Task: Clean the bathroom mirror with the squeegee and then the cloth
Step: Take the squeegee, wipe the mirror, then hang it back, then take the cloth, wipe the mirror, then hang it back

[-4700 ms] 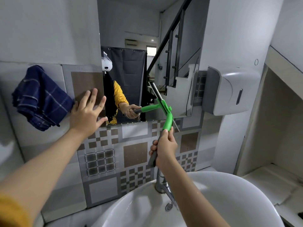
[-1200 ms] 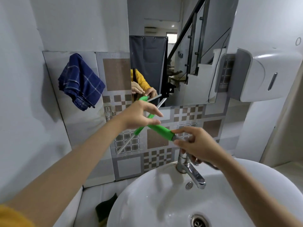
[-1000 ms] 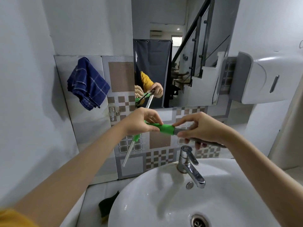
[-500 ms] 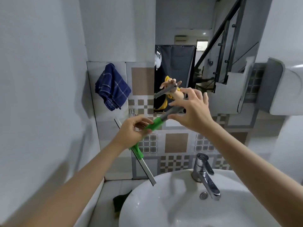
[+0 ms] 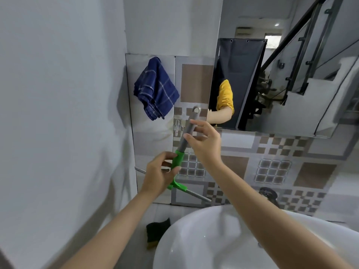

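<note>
Hanging on the tiled wall at far left: dark blue checked cloth (image 5: 155,88), untouched, well apart from both hands. Just right of and below it, a clear plastic wall hook (image 5: 176,124) on the tile. Lower down, left hand (image 5: 160,174) curled round the green part of the green-and-grey plastic squeegee (image 5: 181,152), blade end now pointing down toward the white ceramic basin (image 5: 194,230) — half a second ago held more level, blade slanting out over the rim. Grey handle end now raised close to the hook. Right hand (image 5: 203,141) loosely on the grey shaft, fingertips pinching lightly, fingers half spread. Further right, frameless wall mirror (image 5: 291,65), no tool against it. Likely meaning — squeegee pass done, tool being hung up, cloth next.
</note>
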